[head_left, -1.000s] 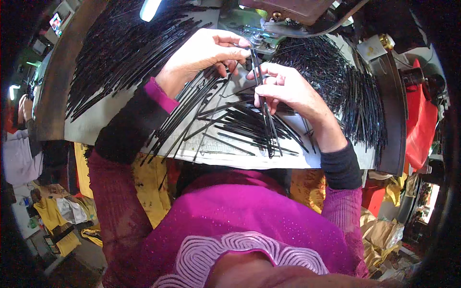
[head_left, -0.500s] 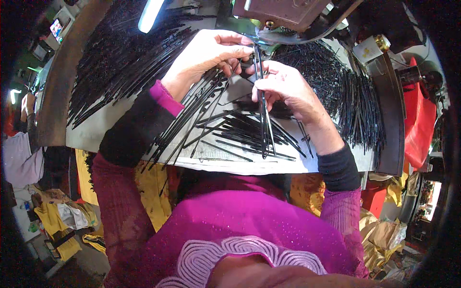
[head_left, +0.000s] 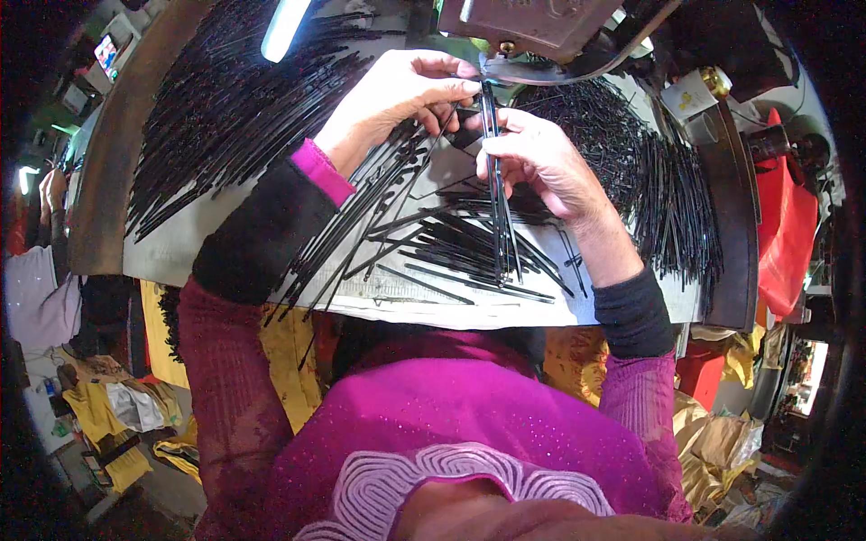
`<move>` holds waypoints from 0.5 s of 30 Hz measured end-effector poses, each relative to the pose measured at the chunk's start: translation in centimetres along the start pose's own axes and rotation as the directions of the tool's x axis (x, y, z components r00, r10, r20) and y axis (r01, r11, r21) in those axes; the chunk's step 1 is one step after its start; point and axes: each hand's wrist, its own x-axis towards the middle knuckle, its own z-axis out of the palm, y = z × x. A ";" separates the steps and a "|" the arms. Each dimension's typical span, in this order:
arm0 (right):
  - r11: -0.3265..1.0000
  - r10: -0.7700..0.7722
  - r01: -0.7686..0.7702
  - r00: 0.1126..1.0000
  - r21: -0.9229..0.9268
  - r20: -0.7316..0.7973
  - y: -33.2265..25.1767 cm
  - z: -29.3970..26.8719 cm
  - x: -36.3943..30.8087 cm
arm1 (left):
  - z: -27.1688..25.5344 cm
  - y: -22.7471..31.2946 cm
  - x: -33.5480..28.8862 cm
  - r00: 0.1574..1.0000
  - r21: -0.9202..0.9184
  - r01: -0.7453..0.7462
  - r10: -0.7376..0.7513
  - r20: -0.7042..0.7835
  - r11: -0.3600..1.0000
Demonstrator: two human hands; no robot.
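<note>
- Edging toward the machine (head_left: pixel 528 32) since half a second ago, our hands keep working beneath it.
- Our right hand (head_left: pixel 546 162) pinches black strips (head_left: pixel 495 203); our left hand (head_left: pixel 397 99) meets their top, its grip unclear.
- Loose strip piles (head_left: pixel 681 203) cover the pale table (head_left: pixel 392 311).
- Around us: a lit lamp (head_left: pixel 285 29), a red bag (head_left: pixel 787 234).

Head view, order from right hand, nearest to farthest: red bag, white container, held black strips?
1. Held black strips: in the right hand.
2. White container: upper right.
3. Red bag: far right, lower than the container.
</note>
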 end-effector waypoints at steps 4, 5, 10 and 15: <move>1.000 0.010 -0.010 1.000 0.020 -0.008 0.2 0.2 -0.1 | -0.1 -0.1 -0.3 0.999 -0.013 0.042 -0.042 -0.015 0.999; 1.000 0.010 -0.009 1.000 0.027 -0.026 0.2 0.3 0.0 | -0.1 0.1 -0.5 0.997 0.003 0.072 -0.072 -0.011 0.997; 0.999 0.003 0.001 0.997 0.044 -0.076 0.7 0.3 0.2 | -0.1 0.2 -0.5 0.993 0.023 0.115 -0.115 0.007 0.993; 0.998 -0.036 0.042 0.990 0.044 -0.133 0.9 0.4 0.2 | 0.4 0.8 -1.0 0.993 0.082 0.110 -0.105 -0.060 0.991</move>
